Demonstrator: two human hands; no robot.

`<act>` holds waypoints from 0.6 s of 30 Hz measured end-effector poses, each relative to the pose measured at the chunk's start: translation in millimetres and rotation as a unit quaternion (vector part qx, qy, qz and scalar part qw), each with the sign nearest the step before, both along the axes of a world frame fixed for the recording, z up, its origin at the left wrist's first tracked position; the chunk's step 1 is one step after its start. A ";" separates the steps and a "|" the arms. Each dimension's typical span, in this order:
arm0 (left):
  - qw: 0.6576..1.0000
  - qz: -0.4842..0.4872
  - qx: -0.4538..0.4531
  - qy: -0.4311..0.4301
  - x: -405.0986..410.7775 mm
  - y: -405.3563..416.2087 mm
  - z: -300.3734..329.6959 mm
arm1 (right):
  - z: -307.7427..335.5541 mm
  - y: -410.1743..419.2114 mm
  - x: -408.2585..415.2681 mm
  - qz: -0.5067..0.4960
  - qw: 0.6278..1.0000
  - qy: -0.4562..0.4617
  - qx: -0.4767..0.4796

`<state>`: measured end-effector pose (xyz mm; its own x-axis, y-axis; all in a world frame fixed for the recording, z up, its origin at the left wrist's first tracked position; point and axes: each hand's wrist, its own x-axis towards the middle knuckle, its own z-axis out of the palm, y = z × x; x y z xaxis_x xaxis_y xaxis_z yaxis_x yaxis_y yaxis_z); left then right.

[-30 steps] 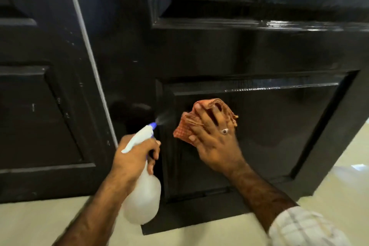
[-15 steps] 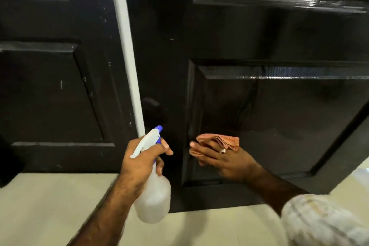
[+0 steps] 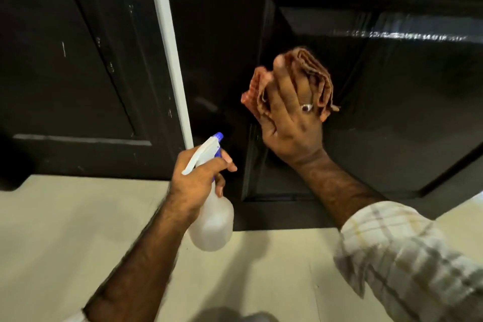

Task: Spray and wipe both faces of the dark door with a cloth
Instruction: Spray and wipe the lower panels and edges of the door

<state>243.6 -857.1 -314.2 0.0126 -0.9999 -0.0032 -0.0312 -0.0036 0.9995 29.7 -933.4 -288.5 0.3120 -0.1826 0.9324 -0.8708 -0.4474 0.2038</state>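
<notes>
Dark door (image 3: 392,112) fills the right, glossy black w/ a recessed lower panel & streaky glare along the panel's top edge; right hand (image 3: 290,123) presses a folded reddish-orange checked cloth (image 3: 317,73) flat on that panel's left side, fingers straight. Left hand (image 3: 198,180) is wrapped round the neck of a translucent white spray bottle (image 3: 211,222), blue nozzle aimed at the door, near its left edge; liquid level inside can't be told.

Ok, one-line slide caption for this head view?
Right hand presses an orange cloth against the dark door; left hand holds a spray bottle.
</notes>
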 end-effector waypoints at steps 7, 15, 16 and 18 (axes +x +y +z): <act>0.999 -0.021 0.030 0.001 -19.2 4.2 -17.2 | -126.1 46.5 -83.3 0.035 0.892 0.360 0.273; 1.000 0.000 0.023 -0.002 -9.9 -4.4 -18.5 | 34.3 16.3 -48.8 0.055 0.998 0.005 0.044; 0.999 0.015 0.028 0.001 -8.0 -5.0 -19.7 | 37.6 11.2 -35.5 0.067 0.997 -0.028 0.034; 0.998 0.042 0.036 0.009 -3.6 -4.3 -24.4 | 21.0 6.5 -13.0 0.083 0.996 -0.038 0.024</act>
<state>240.0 -861.4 -338.6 0.0959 -0.9924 -0.0767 -0.0107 -0.0781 0.9969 16.7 -926.9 -267.5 0.2709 -0.1783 0.9459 -0.7958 -0.5943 0.1159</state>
